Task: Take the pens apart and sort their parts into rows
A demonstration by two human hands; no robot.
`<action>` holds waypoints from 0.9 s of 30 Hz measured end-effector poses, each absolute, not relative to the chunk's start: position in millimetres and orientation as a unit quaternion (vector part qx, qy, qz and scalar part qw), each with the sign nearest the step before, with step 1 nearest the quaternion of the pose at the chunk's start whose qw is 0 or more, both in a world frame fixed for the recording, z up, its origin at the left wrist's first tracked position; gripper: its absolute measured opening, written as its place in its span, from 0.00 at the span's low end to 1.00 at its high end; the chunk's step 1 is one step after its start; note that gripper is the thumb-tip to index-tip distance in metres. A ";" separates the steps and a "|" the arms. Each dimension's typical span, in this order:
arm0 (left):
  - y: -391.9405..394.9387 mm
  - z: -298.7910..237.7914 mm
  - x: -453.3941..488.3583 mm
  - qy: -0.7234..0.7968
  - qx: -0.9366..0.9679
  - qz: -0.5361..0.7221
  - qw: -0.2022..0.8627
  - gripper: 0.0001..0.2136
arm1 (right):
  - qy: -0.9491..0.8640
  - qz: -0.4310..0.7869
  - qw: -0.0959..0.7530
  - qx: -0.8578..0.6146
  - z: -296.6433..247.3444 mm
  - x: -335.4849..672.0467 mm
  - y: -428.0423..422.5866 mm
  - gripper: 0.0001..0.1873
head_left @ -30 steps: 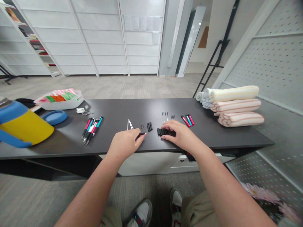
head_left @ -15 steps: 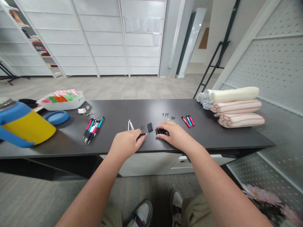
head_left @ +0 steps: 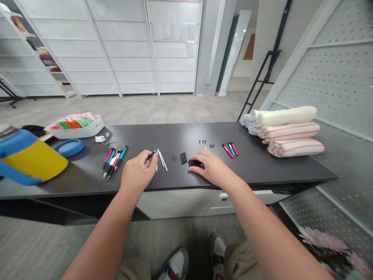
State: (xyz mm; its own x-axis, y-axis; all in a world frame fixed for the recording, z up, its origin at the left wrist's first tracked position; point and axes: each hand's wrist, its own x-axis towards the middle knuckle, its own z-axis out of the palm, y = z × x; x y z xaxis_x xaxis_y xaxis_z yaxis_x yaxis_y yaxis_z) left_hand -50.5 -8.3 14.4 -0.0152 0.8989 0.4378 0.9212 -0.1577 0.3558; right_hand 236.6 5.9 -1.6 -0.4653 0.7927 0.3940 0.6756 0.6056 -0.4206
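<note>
My left hand point(head_left: 139, 171) is closed around a slim black pen part point(head_left: 150, 154) just above the table, left of several thin white pen refills point(head_left: 163, 160). Fingers curled, my right hand point(head_left: 212, 168) grips a row of short black pen barrels point(head_left: 196, 163) on the tabletop and partly covers them. Between the hands lie a few more black barrels point(head_left: 183, 158) and small metal springs point(head_left: 174, 158). Beyond the right hand are small coloured push buttons point(head_left: 203, 141), small metal pieces point(head_left: 212, 145) and pink and teal pen barrels point(head_left: 230, 149).
Assembled pens point(head_left: 113, 162) lie in a pile at left. Farther left stand a yellow and blue jug point(head_left: 35, 155), a blue lid point(head_left: 69, 147) and a white basket point(head_left: 97, 127) of colourful packets. Rolled towels point(head_left: 294, 132) are stacked at the right end of the dark table point(head_left: 140, 134).
My left hand has moved left and slightly away from me with the black pen part, uncovering more of the white refills. My right hand stays at the row of black barrels.
</note>
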 end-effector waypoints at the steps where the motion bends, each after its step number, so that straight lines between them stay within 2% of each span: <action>1: -8.3 14.1 -50.1 -0.633 -0.723 -0.277 0.009 0.15 | -0.850 0.103 0.284 -0.432 -1.4 235.4 5.8 0.14; 7: -12.2 11.9 -42.7 -0.541 -0.826 -0.160 0.024 0.16 | -0.846 0.100 0.291 -0.435 -1.6 233.6 3.8 0.14; 14: -13.5 13.9 -40.1 -0.585 -0.799 -0.133 0.047 0.15 | -0.844 0.097 0.294 -0.437 -1.8 234.9 0.0 0.13; 21: -15.2 13.5 -38.1 -0.612 -0.776 -0.135 0.075 0.14 | -0.828 0.103 0.310 -0.455 -0.2 241.5 -9.6 0.19; 27: -16.9 16.4 -37.6 -0.628 -0.764 -0.132 0.068 0.15 | -0.775 0.047 0.359 -0.518 -2.9 272.7 -12.9 0.11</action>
